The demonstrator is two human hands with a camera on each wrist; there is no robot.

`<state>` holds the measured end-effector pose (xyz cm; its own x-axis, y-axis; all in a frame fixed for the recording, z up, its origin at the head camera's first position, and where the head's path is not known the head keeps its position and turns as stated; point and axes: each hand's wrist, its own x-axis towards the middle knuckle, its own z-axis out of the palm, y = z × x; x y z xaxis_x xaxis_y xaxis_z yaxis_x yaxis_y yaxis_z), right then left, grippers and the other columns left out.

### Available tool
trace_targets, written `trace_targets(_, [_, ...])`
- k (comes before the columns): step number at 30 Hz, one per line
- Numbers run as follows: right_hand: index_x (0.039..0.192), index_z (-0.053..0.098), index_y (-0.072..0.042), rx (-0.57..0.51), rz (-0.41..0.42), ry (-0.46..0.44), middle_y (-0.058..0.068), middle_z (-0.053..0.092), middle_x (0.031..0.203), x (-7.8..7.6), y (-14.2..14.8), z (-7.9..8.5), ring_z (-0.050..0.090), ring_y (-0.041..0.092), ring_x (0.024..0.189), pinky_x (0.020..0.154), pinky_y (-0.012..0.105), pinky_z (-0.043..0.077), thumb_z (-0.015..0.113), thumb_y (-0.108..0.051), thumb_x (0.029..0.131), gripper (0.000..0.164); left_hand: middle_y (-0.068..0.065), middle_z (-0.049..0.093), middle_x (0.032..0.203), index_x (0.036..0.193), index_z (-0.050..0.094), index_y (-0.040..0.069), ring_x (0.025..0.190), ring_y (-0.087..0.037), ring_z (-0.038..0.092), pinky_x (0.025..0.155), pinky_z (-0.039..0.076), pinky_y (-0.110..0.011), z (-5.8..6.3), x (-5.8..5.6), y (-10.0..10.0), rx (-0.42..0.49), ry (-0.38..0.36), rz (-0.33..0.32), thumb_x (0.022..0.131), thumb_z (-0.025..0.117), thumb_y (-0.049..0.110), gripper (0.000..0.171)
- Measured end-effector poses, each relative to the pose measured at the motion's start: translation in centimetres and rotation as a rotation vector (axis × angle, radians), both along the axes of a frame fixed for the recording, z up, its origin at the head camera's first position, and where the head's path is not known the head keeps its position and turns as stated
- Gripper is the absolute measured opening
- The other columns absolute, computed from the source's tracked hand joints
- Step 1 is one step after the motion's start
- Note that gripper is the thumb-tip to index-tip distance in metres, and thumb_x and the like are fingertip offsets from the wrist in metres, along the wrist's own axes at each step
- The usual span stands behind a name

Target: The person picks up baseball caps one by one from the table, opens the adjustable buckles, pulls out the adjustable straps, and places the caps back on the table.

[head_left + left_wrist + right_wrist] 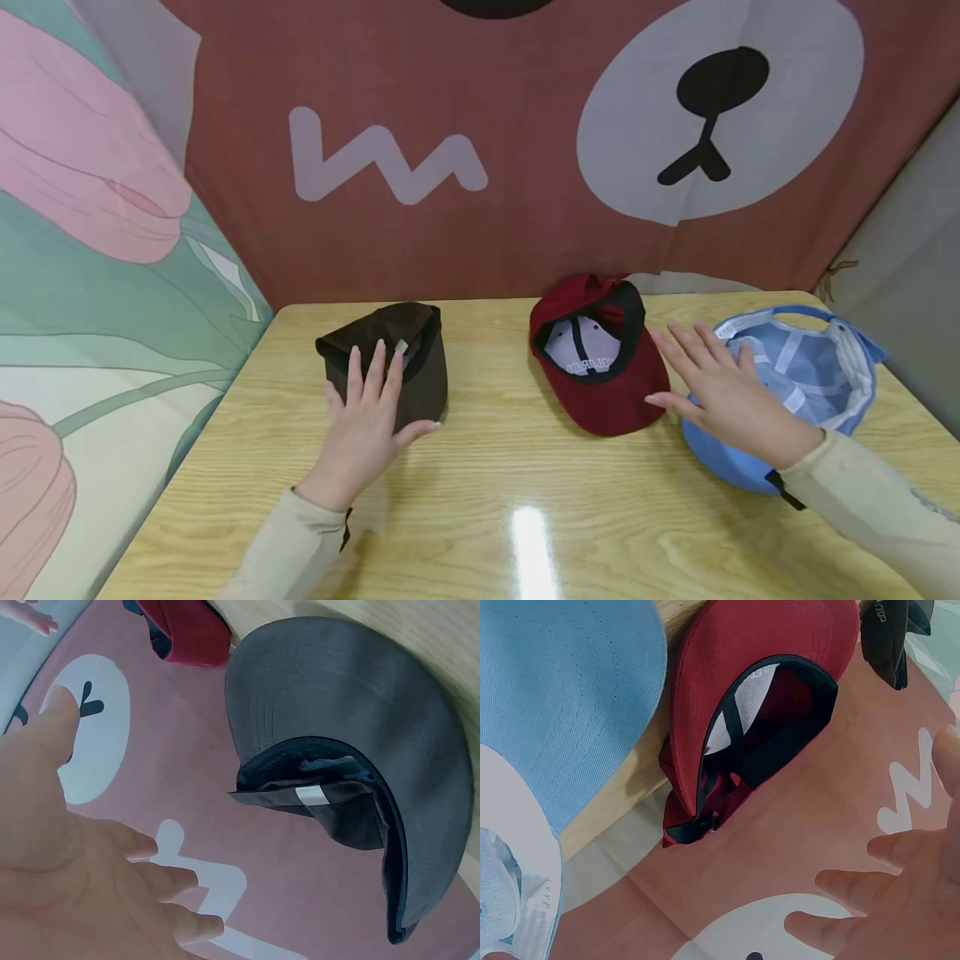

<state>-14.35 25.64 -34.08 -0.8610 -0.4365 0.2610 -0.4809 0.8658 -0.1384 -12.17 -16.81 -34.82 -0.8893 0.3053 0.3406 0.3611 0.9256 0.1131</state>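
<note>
Three caps lie upside down on the table, insides showing. At the left is a dark brown cap with a small white tag inside. My left hand, fingers straight and spread, hovers over that cap and hides part of it; in the left wrist view a gap separates palm and cap. A dark red cap with a pale front lining sits right of the middle. My right hand is held spread between the red cap and a light blue cap, overlapping the blue one in the head view. Neither hand holds anything.
The wooden table ends at the back against a reddish-brown cloth printed with a cartoon face. A floral cloth hangs along the left side, and a grey surface stands at the right.
</note>
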Motion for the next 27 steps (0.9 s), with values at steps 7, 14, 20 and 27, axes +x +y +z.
trace_targets(7, [0.155, 0.019, -0.008, 0.010, 0.001, 0.008, 0.023, 0.019, 0.156, -0.1, -0.1, -0.1, 0.009, 0.046, 0.143, 0.094, 0.081, 0.008, 0.062, -0.044, 0.092, 0.085, -0.026, 0.013, 0.157, 0.152, 0.021, -0.002, 0.143, -0.050, 0.002, 0.097, 0.015, -0.078, -0.1, -0.1, -0.1, 0.008, -0.046, 0.020, 0.083, 0.070, 0.050, 0.099])
trace_targets(14, [0.154, 0.023, -0.005, 0.008, 0.003, 0.001, 0.024, 0.021, 0.155, -0.3, -0.2, -0.2, 0.012, 0.048, 0.142, 0.093, 0.081, 0.011, 0.062, -0.045, 0.092, 0.083, -0.028, 0.010, 0.157, 0.151, 0.022, -0.006, 0.142, -0.050, 0.001, 0.099, 0.012, -0.077, -0.5, -0.3, -0.2, 0.104, -0.114, 0.092, 0.088, 0.068, 0.045, 0.093])
trace_targets(20, [0.153, 0.024, -0.004, 0.005, 0.010, -0.011, 0.025, 0.022, 0.154, -0.2, -0.3, -0.2, 0.013, 0.049, 0.140, 0.093, 0.081, 0.011, 0.063, -0.045, 0.091, 0.084, -0.030, 0.007, 0.157, 0.150, 0.020, -0.008, 0.142, -0.051, -0.001, 0.102, 0.014, -0.074, -1.2, -0.6, -0.8, 0.148, -0.168, 0.156, 0.090, 0.066, 0.043, 0.092])
trace_targets(27, [0.154, 0.023, -0.005, 0.001, 0.015, -0.028, 0.025, 0.022, 0.155, -0.2, -0.4, -0.2, 0.013, 0.049, 0.141, 0.093, 0.081, 0.010, 0.062, -0.045, 0.092, 0.084, -0.035, 0.004, 0.154, 0.149, 0.015, -0.013, 0.140, -0.054, -0.002, 0.100, 0.016, -0.074, -1.8, -0.8, -1.1, 0.189, -0.201, 0.218, 0.092, 0.067, 0.035, 0.091])
